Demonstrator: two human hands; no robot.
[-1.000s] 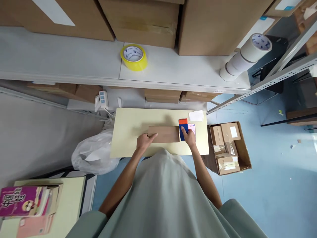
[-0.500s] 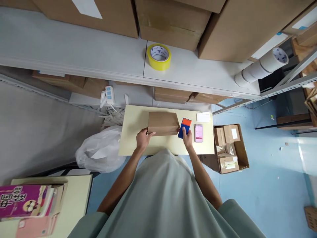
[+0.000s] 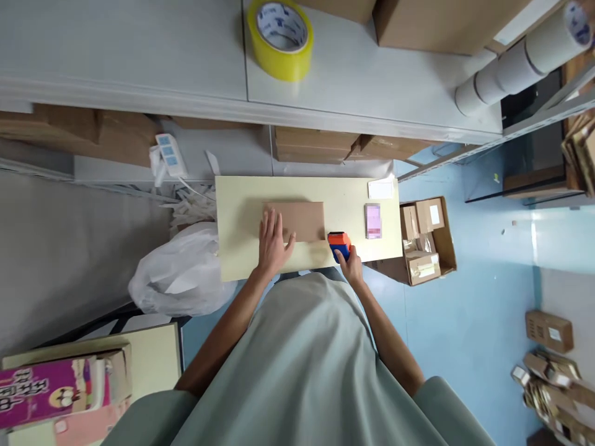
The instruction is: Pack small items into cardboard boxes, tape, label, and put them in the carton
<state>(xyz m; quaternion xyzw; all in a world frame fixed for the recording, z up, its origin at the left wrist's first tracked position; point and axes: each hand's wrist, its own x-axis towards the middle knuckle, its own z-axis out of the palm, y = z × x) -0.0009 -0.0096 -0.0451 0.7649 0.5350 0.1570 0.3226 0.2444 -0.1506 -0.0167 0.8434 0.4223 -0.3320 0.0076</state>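
Note:
A closed brown cardboard box [image 3: 302, 221] lies on the pale yellow table [image 3: 242, 254]. My left hand [image 3: 273, 243] rests flat on its left part, fingers stretched out and thumb spread along the near side. In my right hand [image 3: 352, 266] is a blue-and-orange hand-held tool [image 3: 341, 244], gripped by its blue part with the orange end pointing away from me. It sits just off the box's near right corner, apart from it. What kind of tool this is does not show clearly.
Right of the box lie a phone [image 3: 372, 221] and a white card [image 3: 380, 188]. Yellow tape [image 3: 280, 38] and white rolls [image 3: 520, 62] stand on the shelf above. A carton of parcels [image 3: 427, 238] is right of the table, a white plastic bag [image 3: 181, 272] left.
My left hand has gone from pinching the box's left end to lying flat on top. My right hand has drawn the tool nearer to me and turned it. The view has shifted.

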